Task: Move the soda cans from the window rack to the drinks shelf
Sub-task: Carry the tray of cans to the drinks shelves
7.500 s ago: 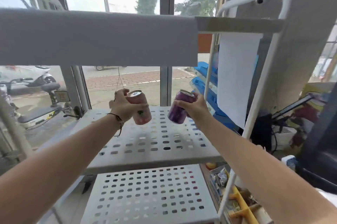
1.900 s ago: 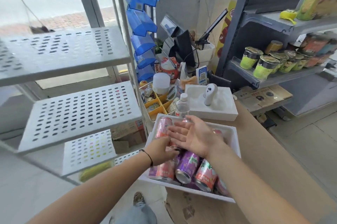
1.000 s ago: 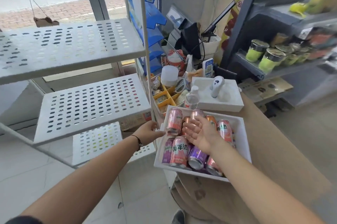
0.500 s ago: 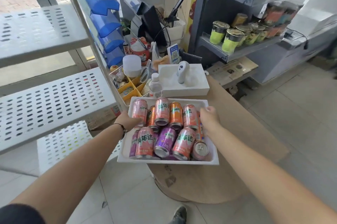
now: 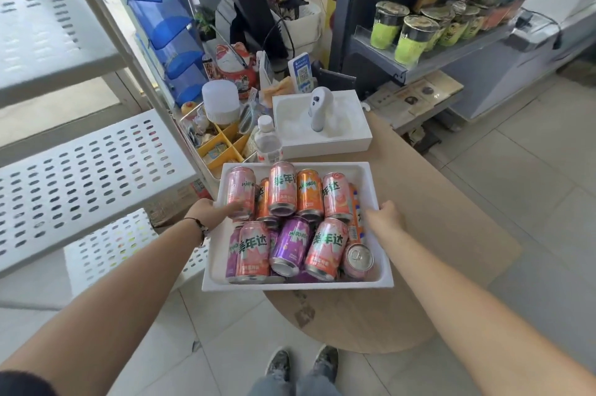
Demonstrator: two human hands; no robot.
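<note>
A white foam tray [image 5: 371, 182] with thick, matte walls is gripped at its two long sides. The left hand [image 5: 211, 212] is curled over the left rim, its fingers reaching in against a pink can [image 5: 240, 191]; the right hand [image 5: 383, 218] is closed on the right rim. The tray's far part lies over the rounded end of a tan wooden counter [image 5: 445, 234]; its near left corner overhangs the tiled floor.

The soda cans [image 5: 290, 221] are piled lying down inside the tray. On top, about ten smooth metal cylinders can be counted: five pink, three orange, two purple at least, with more partly hidden beneath. One pink can [image 5: 358, 258] is turned end-on, so that its silver lid and pull tab are seen.

To the left, three perforated white metal shelves of the window rack [image 5: 84, 166] are seen. At upper right, a dark shelf [image 5: 432, 62] bears roughly six foil-lidded cups, two with green bodies. Behind the tray lie a second white foam tray [image 5: 351, 144] and one clear plastic bottle [image 5: 267, 141].
</note>
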